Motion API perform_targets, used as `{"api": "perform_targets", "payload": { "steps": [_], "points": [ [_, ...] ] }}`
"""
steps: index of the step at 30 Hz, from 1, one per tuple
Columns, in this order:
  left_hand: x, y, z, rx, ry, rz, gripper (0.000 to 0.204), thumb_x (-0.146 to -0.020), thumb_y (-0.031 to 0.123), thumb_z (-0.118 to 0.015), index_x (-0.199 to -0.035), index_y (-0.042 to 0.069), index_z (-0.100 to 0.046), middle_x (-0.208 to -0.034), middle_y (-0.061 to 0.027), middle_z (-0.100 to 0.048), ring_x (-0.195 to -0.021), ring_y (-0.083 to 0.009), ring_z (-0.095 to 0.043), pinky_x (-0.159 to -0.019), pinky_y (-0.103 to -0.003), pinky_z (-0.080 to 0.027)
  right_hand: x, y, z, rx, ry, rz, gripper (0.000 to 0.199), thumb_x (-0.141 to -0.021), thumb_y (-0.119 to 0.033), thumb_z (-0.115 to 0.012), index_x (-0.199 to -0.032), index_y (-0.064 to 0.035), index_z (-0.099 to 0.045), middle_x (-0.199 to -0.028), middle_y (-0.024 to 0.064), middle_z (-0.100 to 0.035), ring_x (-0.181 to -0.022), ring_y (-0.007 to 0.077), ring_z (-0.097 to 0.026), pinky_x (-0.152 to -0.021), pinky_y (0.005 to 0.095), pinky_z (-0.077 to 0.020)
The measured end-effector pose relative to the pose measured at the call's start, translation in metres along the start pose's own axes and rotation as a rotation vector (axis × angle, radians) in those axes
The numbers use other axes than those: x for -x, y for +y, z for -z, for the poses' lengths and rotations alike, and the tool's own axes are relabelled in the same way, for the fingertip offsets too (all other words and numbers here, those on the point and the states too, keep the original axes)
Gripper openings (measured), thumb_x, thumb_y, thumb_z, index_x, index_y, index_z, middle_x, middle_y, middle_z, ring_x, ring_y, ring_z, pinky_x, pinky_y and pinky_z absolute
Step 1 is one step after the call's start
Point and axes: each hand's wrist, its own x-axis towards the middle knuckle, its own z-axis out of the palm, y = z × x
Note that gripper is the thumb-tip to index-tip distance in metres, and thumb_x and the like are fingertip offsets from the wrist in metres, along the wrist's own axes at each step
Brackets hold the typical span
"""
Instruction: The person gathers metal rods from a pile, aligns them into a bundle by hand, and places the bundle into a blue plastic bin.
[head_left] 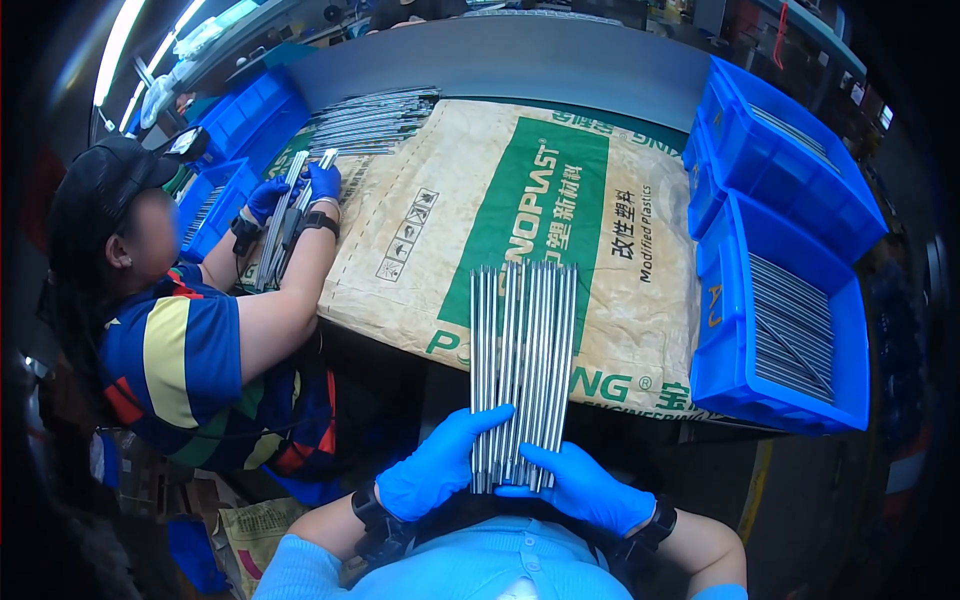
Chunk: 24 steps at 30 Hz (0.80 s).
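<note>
A flat bundle of thin, shiny metal rods lies side by side between my two blue-gloved hands. Its far ends rest over the printed sack on the table, while the near ends come close to my body. My left hand grips the bundle's left edge, thumb across the top. From the right, my right hand closes on the near end, its thumb also on top and some fingers beneath the rods. Both hands' lower fingers are partly hidden.
A printed paper sack covers the table. On the right stand blue bins holding more metal rods. At the left, a co-worker in blue gloves holds rods near another rod pile. A grey panel edges the table's far side.
</note>
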Motion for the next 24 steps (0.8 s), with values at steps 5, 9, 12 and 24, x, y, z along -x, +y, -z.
{"api": "perform_targets", "payload": {
  "steps": [5,9,12,24],
  "points": [
    [-0.006,0.002,0.008,0.072,-0.030,0.070,0.039,-0.087,0.016,-0.055,-0.120,-0.003,-0.047,-0.106,-0.0189,-0.060,-0.092,-0.0261,-0.063,-0.081,-0.040,-0.053,0.003,-0.011,0.004,-0.034,0.003,-0.028,0.043,-0.091,-0.016,-0.048,-0.127,0.0034,-0.037,-0.119,0.0181,-0.052,-0.109,0.0297,-0.053,-0.092,0.0494,-0.0454],
    [-0.005,0.002,0.013,0.079,-0.010,0.057,0.040,-0.087,0.016,-0.055,-0.121,-0.002,-0.046,-0.108,-0.0191,-0.060,-0.093,-0.0269,-0.063,-0.082,-0.040,-0.053,0.006,-0.010,0.007,-0.071,0.028,-0.072,0.045,-0.091,-0.019,-0.048,-0.127,0.0052,-0.037,-0.120,0.0197,-0.051,-0.110,0.0306,-0.052,-0.094,0.0507,-0.0435],
    [-0.006,0.003,0.010,0.158,-0.034,0.077,0.041,-0.087,0.016,-0.055,-0.121,-0.003,-0.046,-0.109,-0.0193,-0.059,-0.094,-0.0272,-0.062,-0.082,-0.041,-0.053,0.004,-0.011,0.006,-0.099,0.039,-0.072,0.045,-0.091,-0.021,-0.047,-0.126,0.0062,-0.038,-0.120,0.0203,-0.051,-0.110,0.0309,-0.053,-0.094,0.0512,-0.0424],
    [0.000,0.007,0.001,0.022,-0.030,0.011,0.041,-0.083,0.005,-0.057,-0.121,-0.004,-0.045,-0.108,-0.0193,-0.059,-0.093,-0.0259,-0.063,-0.078,-0.038,-0.055,0.004,-0.005,0.006,0.160,0.117,-0.017,0.035,-0.090,-0.015,-0.051,-0.118,0.0046,-0.048,-0.109,0.0178,-0.058,-0.100,0.0279,-0.059,-0.087,0.0442,-0.0492]
  ]
}}
